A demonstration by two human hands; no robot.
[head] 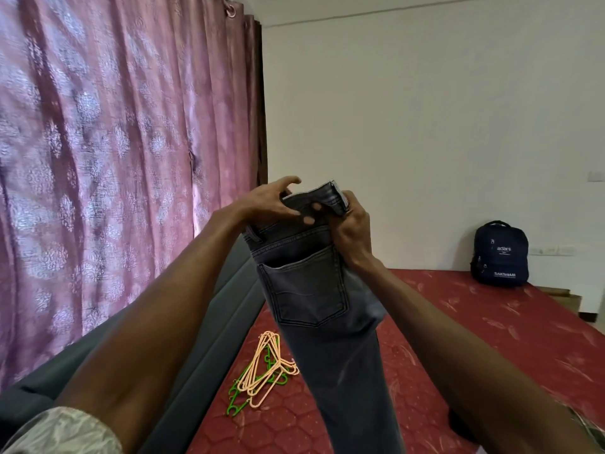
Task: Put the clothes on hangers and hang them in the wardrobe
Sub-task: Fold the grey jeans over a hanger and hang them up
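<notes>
Head view: both hands, left (274, 204) & right (351, 229), grip grey jeans (319, 299) at waistband, held up over red mattress (491, 322), legs cut off by frame bottom, w/ hangers (262, 368) piled below.

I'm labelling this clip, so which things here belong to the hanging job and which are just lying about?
Part of the job:
- grey jeans, held up at the waistband by the left hand and right hand
- pile of peach and green hangers on the bed

Just lying about:
- dark blue backpack against the wall
- pink curtain
- red mattress
</notes>
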